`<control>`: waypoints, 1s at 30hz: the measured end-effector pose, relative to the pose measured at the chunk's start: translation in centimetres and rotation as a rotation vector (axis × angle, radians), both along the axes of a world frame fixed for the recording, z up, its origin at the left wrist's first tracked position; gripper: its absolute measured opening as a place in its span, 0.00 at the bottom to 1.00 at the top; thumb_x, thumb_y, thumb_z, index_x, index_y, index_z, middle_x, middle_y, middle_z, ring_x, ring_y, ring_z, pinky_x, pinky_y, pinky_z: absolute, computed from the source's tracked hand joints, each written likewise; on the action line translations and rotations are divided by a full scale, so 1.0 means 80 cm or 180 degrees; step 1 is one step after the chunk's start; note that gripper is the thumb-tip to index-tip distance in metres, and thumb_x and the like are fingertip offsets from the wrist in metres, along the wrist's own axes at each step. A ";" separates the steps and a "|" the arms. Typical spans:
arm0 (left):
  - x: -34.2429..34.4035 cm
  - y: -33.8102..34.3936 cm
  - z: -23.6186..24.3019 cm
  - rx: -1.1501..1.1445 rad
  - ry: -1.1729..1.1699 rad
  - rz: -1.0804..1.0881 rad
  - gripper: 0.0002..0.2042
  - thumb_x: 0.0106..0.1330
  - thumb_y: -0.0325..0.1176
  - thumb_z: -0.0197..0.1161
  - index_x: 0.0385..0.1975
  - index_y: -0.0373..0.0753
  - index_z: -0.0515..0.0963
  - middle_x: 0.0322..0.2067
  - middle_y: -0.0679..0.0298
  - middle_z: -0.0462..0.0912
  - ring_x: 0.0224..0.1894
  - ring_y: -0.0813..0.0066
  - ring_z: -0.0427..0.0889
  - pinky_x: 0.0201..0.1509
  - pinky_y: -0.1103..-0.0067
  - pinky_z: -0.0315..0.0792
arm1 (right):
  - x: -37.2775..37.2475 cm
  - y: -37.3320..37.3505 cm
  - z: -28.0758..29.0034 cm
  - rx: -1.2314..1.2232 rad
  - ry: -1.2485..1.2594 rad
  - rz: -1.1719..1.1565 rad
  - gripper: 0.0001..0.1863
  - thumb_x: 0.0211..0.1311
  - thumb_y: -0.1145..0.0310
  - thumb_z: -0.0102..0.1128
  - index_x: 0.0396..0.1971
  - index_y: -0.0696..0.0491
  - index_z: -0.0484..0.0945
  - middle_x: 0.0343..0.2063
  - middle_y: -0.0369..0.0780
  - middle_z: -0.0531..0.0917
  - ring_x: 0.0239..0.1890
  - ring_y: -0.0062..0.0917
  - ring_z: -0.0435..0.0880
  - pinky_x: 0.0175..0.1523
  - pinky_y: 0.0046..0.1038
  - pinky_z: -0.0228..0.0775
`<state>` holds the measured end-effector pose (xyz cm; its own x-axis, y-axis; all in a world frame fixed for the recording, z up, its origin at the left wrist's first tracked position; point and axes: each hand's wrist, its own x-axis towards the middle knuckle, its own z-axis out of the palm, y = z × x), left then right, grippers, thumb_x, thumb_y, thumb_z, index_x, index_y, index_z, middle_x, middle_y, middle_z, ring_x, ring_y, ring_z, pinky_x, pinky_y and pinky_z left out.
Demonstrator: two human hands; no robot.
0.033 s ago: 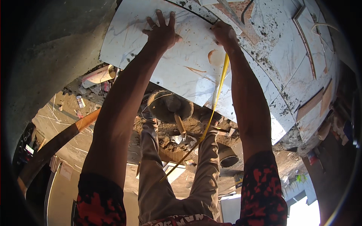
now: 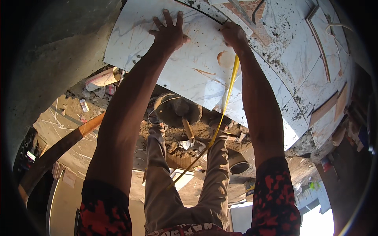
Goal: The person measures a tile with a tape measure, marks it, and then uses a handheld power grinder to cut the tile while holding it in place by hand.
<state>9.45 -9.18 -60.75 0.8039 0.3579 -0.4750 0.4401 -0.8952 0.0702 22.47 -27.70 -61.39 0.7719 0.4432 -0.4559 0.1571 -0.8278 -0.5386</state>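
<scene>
A large white marble-patterned tile lies before me, with a few brown smears. My left hand rests flat on it, fingers spread, holding nothing. Near the tile's far edge my right hand is closed, knuckles up. A yellow tape measure blade comes out from under that hand and wrist, crosses the tile and hangs down past my legs. The fingers hide the blade's far end and the grip on it.
Other marble-patterned tiles with dark crumbs lie right, carrying narrow offcuts. A bare grey wall bounds the left. Below are a round bucket with a wooden handle beside it, rubble, and another bucket.
</scene>
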 end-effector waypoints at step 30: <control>-0.017 0.008 0.003 -0.0108 -0.0341 -0.0061 0.46 0.57 0.59 0.63 0.72 0.53 0.46 0.71 0.43 0.36 0.68 0.25 0.45 0.55 0.33 0.59 | -0.306 -0.211 0.104 0.0594 0.1719 -0.1659 0.14 0.65 0.63 0.53 0.40 0.59 0.76 0.25 0.42 0.83 0.27 0.24 0.81 0.34 0.28 0.74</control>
<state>8.07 -8.58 -60.52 0.8572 0.3272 -0.3976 0.4113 -0.8997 0.1463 -1.99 -44.57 -53.04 0.5937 0.1900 -0.7819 -0.5522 -0.6106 -0.5676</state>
